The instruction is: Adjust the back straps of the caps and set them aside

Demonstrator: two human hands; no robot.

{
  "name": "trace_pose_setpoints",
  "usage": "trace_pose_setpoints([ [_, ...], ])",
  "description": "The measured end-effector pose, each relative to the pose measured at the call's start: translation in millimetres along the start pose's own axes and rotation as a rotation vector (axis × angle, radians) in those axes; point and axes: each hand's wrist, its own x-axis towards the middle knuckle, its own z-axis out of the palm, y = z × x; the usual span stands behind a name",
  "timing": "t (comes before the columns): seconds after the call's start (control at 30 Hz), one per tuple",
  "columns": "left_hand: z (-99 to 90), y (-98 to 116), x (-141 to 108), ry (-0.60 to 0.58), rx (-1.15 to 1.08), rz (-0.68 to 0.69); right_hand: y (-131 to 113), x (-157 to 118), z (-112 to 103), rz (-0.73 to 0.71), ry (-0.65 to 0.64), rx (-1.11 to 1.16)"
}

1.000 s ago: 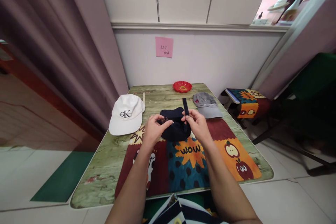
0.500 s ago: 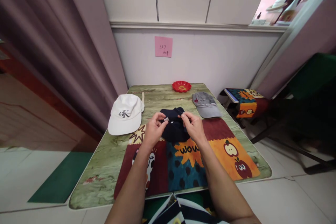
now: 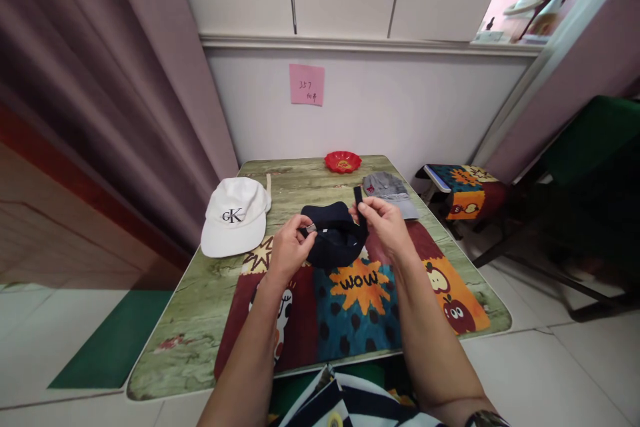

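Note:
A dark navy cap [image 3: 336, 250] is between my hands over the patterned mat, its opening and back strap facing me. My left hand [image 3: 293, 245] pinches the small metal buckle [image 3: 311, 228] at the left side of the cap's back. In my right hand [image 3: 383, 221] is the loose dark strap [image 3: 358, 196], its free end standing up above my fingers, apart from the buckle. To the left lies a white cap [image 3: 237, 217] with black letters. Beyond my right hand is a grey cap [image 3: 387, 188], partly covered by that hand.
The wood-pattern table [image 3: 170, 320] carries a colourful mat [image 3: 360, 333] at its near side. A red scalloped dish [image 3: 343, 161] stands at the back by the wall. A pink note [image 3: 307, 85] is stuck to the wall. Right of the table is a cloth-covered stool [image 3: 467, 190].
My right hand has moved right and slightly up, drawing the strap's end away from the buckle. The cap's opening now shows more. My left hand stays at the buckle.

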Motion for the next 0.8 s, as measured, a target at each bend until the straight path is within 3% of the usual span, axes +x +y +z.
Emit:
trace_pose_setpoints([
  [0.2, 0.6, -5, -1, 0.019, 0.148, 0.177, 2, 5, -3, 0.082, -0.006, 0.17],
  [0.37, 2.0, -6, -1, 0.016, 0.144, 0.273, 27, 4, 12, 0.021, -0.012, -0.105],
  [0.53, 8.3, -10, -2, 0.116, -0.065, 0.139, 42, 0, 18, -0.099, -0.017, -0.496],
  [0.63, 15.1, -18, -4, 0.151, -0.198, 0.048, 45, -2, 20, -0.084, -0.034, -0.507],
  [0.8, 25.2, -31, -7, 0.155, -0.342, 0.008, 51, -3, 28, 0.014, -0.098, -0.397],
])
